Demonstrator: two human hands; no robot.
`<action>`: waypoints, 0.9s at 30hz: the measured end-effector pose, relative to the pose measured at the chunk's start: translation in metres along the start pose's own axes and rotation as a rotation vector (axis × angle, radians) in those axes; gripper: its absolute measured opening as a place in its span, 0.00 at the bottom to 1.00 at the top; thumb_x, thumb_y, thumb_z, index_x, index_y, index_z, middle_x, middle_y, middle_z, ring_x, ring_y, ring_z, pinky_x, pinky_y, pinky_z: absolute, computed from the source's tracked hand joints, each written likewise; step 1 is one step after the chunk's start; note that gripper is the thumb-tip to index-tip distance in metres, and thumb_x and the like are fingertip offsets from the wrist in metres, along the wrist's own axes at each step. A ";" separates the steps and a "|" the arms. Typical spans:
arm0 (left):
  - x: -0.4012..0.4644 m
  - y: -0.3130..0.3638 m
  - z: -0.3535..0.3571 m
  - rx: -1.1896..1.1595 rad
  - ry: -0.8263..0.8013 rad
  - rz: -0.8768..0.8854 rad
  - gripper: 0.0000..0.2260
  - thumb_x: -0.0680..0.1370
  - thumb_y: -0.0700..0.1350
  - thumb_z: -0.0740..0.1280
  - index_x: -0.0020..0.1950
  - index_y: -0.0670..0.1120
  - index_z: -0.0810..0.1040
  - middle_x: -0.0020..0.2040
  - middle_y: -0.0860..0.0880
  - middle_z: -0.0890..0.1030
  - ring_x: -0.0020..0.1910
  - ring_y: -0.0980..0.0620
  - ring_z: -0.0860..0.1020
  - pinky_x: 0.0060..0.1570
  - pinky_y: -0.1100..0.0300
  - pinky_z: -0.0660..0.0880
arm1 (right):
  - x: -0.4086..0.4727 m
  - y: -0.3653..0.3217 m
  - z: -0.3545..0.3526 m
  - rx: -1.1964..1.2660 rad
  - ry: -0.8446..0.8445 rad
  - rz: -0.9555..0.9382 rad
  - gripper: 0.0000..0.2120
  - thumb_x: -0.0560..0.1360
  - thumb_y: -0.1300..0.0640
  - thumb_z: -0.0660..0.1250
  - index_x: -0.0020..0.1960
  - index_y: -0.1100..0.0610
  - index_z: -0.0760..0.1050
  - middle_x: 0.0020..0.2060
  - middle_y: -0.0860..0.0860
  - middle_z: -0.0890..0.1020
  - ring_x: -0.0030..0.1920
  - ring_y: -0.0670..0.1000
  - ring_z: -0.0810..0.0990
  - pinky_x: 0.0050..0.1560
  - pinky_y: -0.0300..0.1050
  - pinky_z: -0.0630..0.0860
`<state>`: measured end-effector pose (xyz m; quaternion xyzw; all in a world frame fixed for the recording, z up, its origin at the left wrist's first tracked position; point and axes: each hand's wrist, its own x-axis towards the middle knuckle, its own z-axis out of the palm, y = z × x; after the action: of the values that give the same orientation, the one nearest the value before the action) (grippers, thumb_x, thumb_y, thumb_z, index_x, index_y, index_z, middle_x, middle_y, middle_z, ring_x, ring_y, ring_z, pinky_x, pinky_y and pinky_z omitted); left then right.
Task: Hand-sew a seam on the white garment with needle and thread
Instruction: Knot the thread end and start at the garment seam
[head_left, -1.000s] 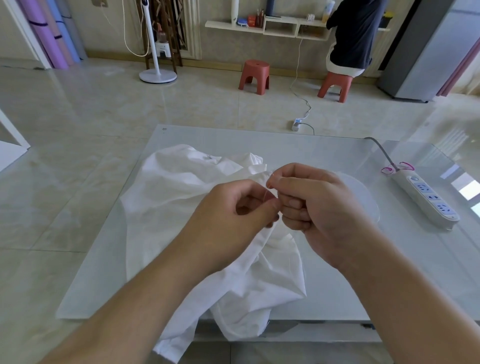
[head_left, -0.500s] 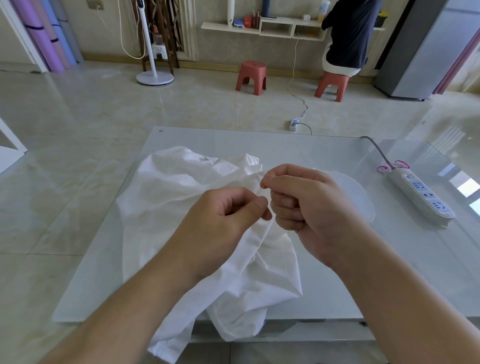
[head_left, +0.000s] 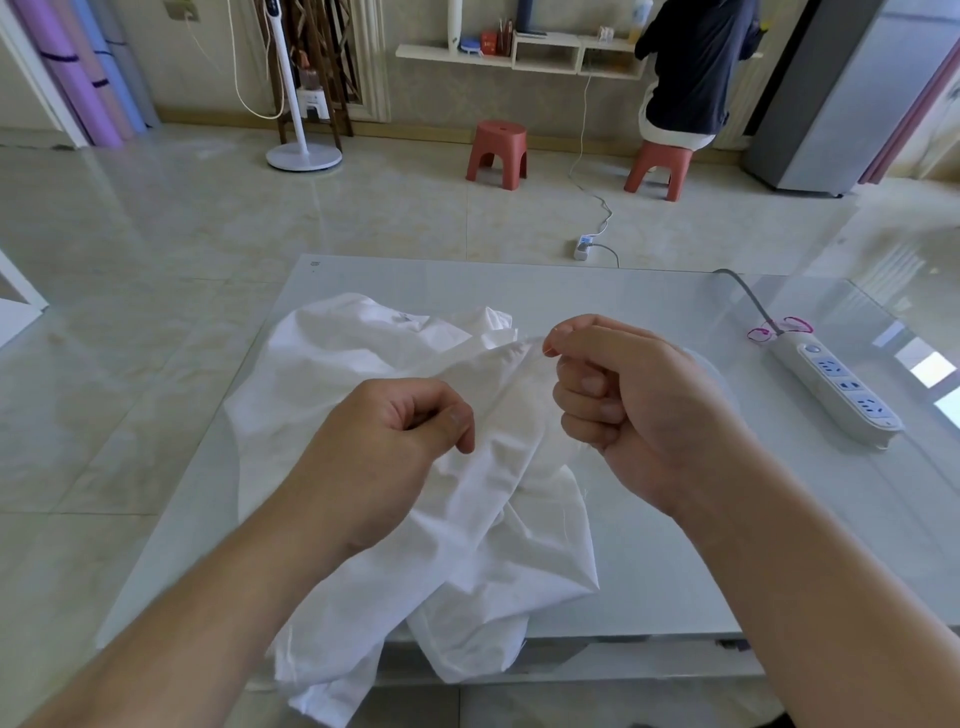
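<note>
The white garment (head_left: 395, 415) lies crumpled on the glass worktop (head_left: 649, 545), its near end spilling over the worktop's front edge, and a raised fold of it runs up between the two hands. The right hand (head_left: 634, 400) sits at the garment's right side with its fingers (head_left: 587, 384) curled tight into the palm, thumb and forefinger pinched together at the top of the fold; whatever they pinch, needle or thread, is too fine to make out. The left hand (head_left: 384, 441) rests over the garment's middle, its fingers bent inward and the thumb pressed against the cloth of the same fold, gripping it. A thin loose thread (head_left: 584, 467) shows faintly along the garment's right edge below the right hand. Right of the garment, well apart from it, a white power strip (head_left: 841, 387) lies on the worktop with a pink cord loop (head_left: 779, 328) at its far end. Beyond the garment, across the pale tiled floor, stand two red stools (head_left: 497, 155), a white fan stand (head_left: 304, 155), and a person in dark clothing (head_left: 691, 67) sits on the right-hand stool facing a wall shelf (head_left: 519, 52)
</note>
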<state>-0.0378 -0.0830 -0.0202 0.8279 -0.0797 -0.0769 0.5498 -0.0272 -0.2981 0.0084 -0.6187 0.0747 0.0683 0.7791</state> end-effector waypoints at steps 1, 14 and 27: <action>0.000 -0.001 -0.002 0.015 0.004 -0.004 0.16 0.84 0.45 0.67 0.37 0.49 0.82 0.24 0.54 0.64 0.23 0.54 0.60 0.27 0.64 0.60 | 0.000 -0.001 -0.001 -0.001 0.003 -0.002 0.02 0.79 0.64 0.67 0.47 0.60 0.76 0.29 0.50 0.61 0.27 0.49 0.55 0.26 0.41 0.53; 0.005 -0.011 -0.017 0.229 0.025 -0.122 0.15 0.84 0.45 0.68 0.37 0.46 0.83 0.24 0.55 0.68 0.21 0.56 0.61 0.26 0.63 0.60 | 0.004 -0.004 -0.012 0.017 0.045 -0.005 0.03 0.79 0.65 0.66 0.46 0.61 0.75 0.29 0.50 0.62 0.26 0.48 0.56 0.24 0.41 0.54; 0.008 -0.022 -0.026 0.493 -0.005 -0.199 0.16 0.84 0.46 0.67 0.36 0.49 0.81 0.21 0.58 0.69 0.20 0.58 0.68 0.28 0.61 0.63 | 0.005 -0.006 -0.017 0.021 0.081 -0.037 0.06 0.78 0.65 0.66 0.43 0.60 0.75 0.29 0.51 0.62 0.26 0.48 0.57 0.24 0.41 0.54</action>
<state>-0.0235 -0.0526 -0.0308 0.9404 -0.0153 -0.1108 0.3210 -0.0214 -0.3161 0.0098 -0.6139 0.0956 0.0280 0.7830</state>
